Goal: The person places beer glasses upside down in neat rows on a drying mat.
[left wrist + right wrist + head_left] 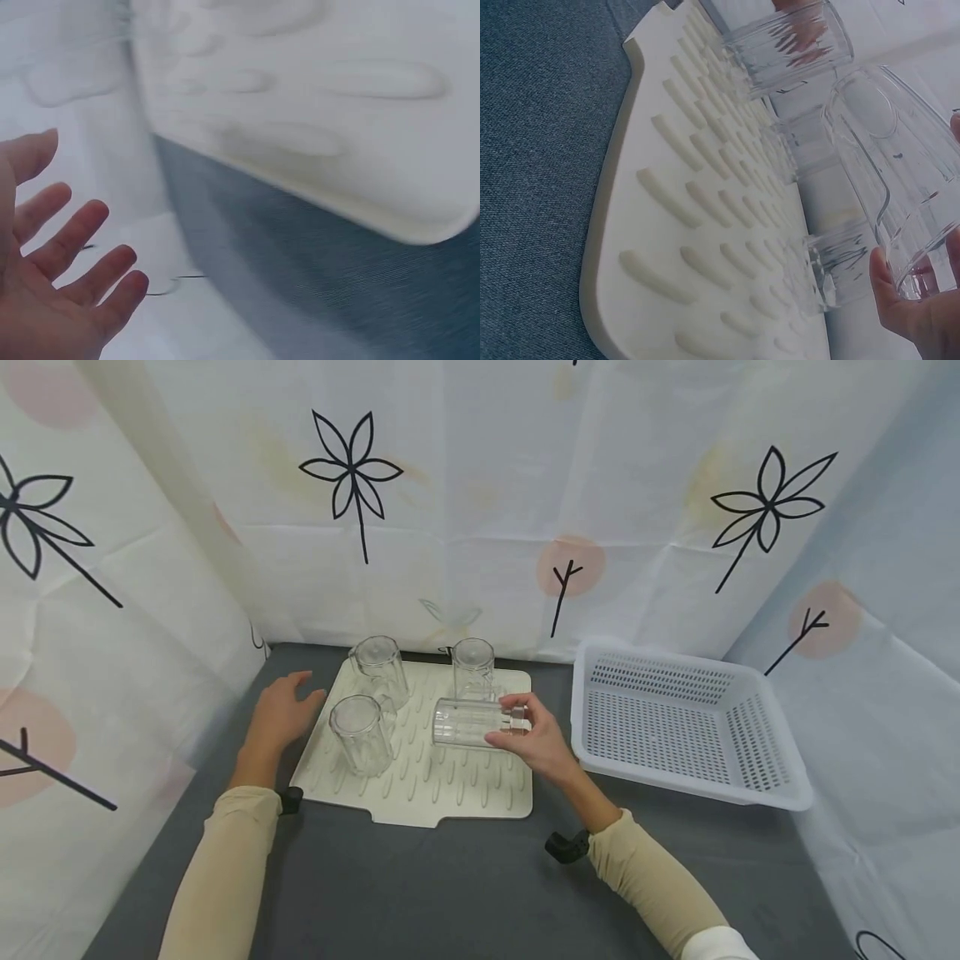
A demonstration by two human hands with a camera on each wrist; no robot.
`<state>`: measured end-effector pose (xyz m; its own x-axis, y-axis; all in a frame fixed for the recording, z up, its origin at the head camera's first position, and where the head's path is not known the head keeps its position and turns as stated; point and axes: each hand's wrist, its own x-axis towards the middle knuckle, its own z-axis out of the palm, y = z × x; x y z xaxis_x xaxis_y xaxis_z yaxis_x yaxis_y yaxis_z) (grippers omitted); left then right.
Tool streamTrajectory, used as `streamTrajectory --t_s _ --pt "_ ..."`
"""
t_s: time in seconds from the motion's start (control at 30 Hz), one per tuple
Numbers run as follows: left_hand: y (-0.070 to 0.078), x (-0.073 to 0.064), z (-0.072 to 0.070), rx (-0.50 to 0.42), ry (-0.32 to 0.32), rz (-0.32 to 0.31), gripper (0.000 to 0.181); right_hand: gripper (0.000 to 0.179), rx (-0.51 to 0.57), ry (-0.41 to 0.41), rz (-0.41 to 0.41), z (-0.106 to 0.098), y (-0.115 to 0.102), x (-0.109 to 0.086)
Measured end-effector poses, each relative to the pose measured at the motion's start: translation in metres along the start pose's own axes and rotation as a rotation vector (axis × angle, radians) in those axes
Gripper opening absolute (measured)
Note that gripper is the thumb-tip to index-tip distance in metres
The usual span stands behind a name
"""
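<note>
My right hand [536,739] holds a clear glass mug [461,723] by one end, with the thumb on one side and fingers on the other. The mug lies sideways in the air above a cream drying mat [420,797] with raised ridges. In the right wrist view, the held mug [900,161] appears tilted beside the mat. Three more glass mugs stand on the mat: a back left mug [381,672], a front left mug [362,737] and a back right mug [473,668]. Off the mat's left edge, my left hand [283,714] holds nothing, its fingers [82,225] spread and relaxed.
A white perforated plastic basket [690,785] sits on the dark grey table [450,893], right of the mat. Patterned white curtains [480,527] enclose the back and both sides of the table.
</note>
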<state>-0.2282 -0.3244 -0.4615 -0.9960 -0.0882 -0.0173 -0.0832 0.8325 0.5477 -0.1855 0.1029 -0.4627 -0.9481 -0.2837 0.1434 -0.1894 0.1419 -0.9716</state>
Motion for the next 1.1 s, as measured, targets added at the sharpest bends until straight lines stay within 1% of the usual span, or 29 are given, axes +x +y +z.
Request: streamTrajectory --t_s 0.07,0.13,0.23,0.3,0.33,0.4,0.5,0.63,0.7,0.77,0.93,1.1 --pt "0.011 -0.004 -0.010 -0.026 0.028 0.014 0.065 0.058 -0.006 0.003 -0.001 0.001 0.000 0.000" --pt "0.023 -0.009 -0.017 -0.039 0.062 0.047 0.064 0.058 -0.003 0.006 -0.007 0.002 0.001 -0.001" --pt "0.041 -0.016 -0.025 -0.046 0.111 0.109 0.061 0.058 0.004 0.013 -0.017 0.003 0.003 -0.001" --pt "0.056 -0.022 -0.028 -0.051 0.125 0.159 0.059 0.058 0.009 0.021 -0.023 0.004 0.004 -0.002" --pt "0.063 -0.024 -0.030 -0.053 0.122 0.178 0.059 0.058 0.011 0.027 -0.027 0.005 0.004 -0.002" --pt "0.078 -0.028 -0.032 -0.063 0.103 0.224 0.059 0.057 0.014 0.040 -0.035 0.006 0.005 -0.003" --pt "0.097 -0.033 -0.031 -0.073 0.073 0.307 0.061 0.056 0.006 0.057 -0.044 0.008 0.006 -0.004" --pt "0.115 -0.041 -0.024 -0.102 0.032 0.425 0.062 0.056 0.009 0.068 -0.044 0.012 0.006 -0.004" --pt "0.122 -0.045 -0.020 -0.124 -0.004 0.459 0.064 0.057 0.025 0.067 -0.045 0.014 0.005 -0.004" --pt "0.129 -0.049 -0.014 -0.160 -0.053 0.475 0.066 0.058 0.040 0.069 -0.037 0.016 0.004 -0.004" --pt "0.141 -0.053 0.004 -0.249 -0.179 0.486 0.071 0.058 0.063 0.084 -0.017 0.020 0.003 -0.002" --pt "0.148 -0.058 0.022 -0.261 -0.247 0.504 0.075 0.057 0.086 0.086 -0.006 0.023 0.005 -0.002"
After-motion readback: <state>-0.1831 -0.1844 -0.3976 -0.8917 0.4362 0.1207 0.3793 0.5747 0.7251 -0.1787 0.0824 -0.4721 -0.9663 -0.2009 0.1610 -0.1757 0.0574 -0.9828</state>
